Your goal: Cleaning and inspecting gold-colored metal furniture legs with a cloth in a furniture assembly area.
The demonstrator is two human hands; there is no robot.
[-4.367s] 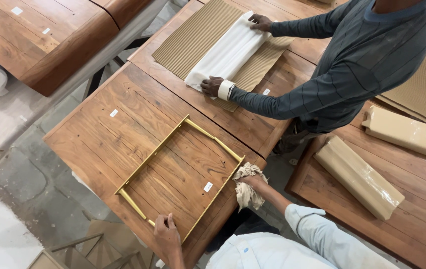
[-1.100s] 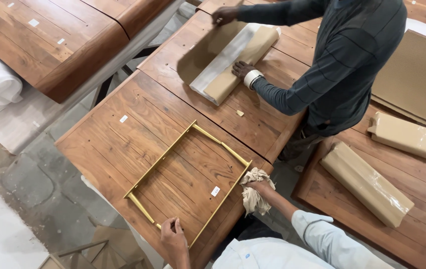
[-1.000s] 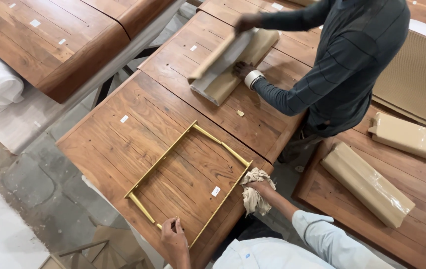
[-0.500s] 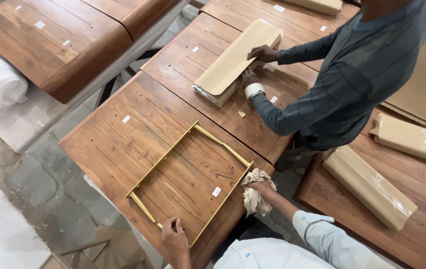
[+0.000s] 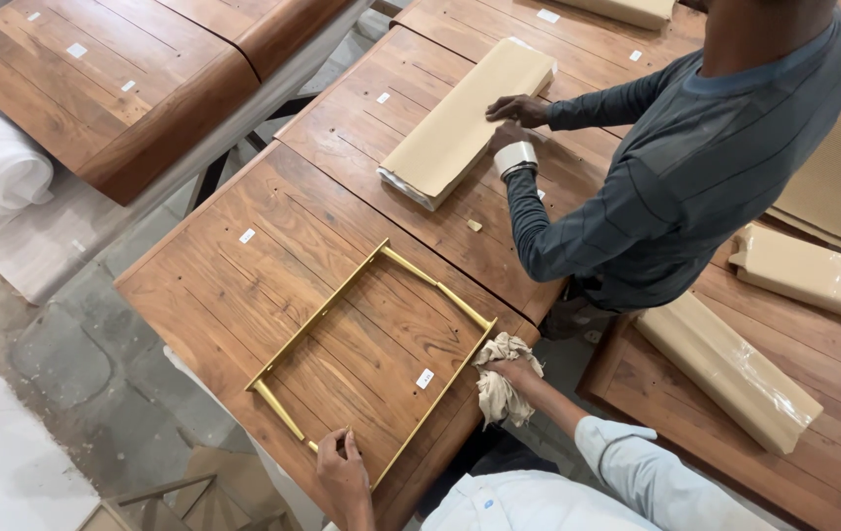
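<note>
Here: wooden tabletop [image 5: 243, 285], large, bearing a rectangular brass frame [image 5: 371, 349] lying flat at its centre. Right hand [image 5: 511, 372], at the frame's 3 o'clock corner, clenched around a crumpled cloth [image 5: 501, 379]. Left hand [image 5: 342, 470], at 6 o'clock, fingers pressing the rail. Risk: hard rubbing could skid the unsecured frame, scratching the wood.

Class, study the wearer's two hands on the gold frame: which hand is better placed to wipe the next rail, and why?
Probably the right hand: it grips the rag at the gold frame corner. The left hand is bare, pressing beside the near rail.
</note>
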